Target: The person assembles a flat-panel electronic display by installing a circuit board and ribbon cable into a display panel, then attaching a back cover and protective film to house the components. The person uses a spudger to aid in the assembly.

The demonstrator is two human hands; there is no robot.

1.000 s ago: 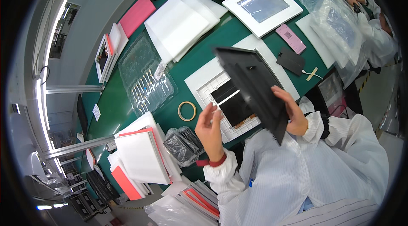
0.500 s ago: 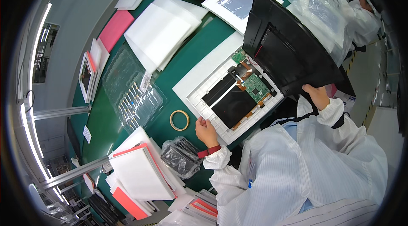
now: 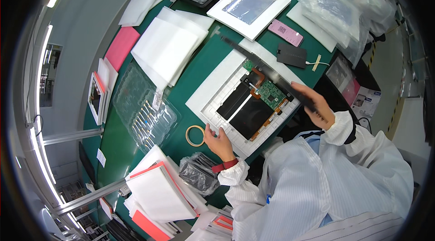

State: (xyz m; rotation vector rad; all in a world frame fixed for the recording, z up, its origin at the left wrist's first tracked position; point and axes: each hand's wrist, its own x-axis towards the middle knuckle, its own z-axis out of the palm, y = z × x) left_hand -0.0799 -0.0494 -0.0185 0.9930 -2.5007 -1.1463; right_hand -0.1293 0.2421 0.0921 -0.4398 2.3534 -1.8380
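An opened flat display unit lies on a white foam sheet [image 3: 199, 98], its white plastic frame [image 3: 214, 117] facing up. Inside show dark panels [image 3: 250, 117], a green circuit board [image 3: 270, 94] and copper-coloured strips. Over the unit's far right side, the black back cover [image 3: 286, 84] stands tilted and nearly edge-on. My right hand [image 3: 317, 107] grips its near end, fingers on the outer side. At the frame's near left side is my left hand [image 3: 219, 142], fingers apart and holding nothing. A roll of tape [image 3: 195, 136] lies just left of it.
Left of the unit are a clear plastic tray [image 3: 147, 114] with thin cables and stacked foam sheets [image 3: 163, 46]. Bagged black parts [image 3: 199, 173] lie nearby. Beyond sit a framed screen [image 3: 249, 7], a phone [image 3: 285, 32] and a black box [image 3: 292, 55]. Another person works at far right.
The black cover has swung down from raised and broadside to nearly edge-on, uncovering the phone and black box. My right hand has moved left with it. My left hand's fingers have spread.
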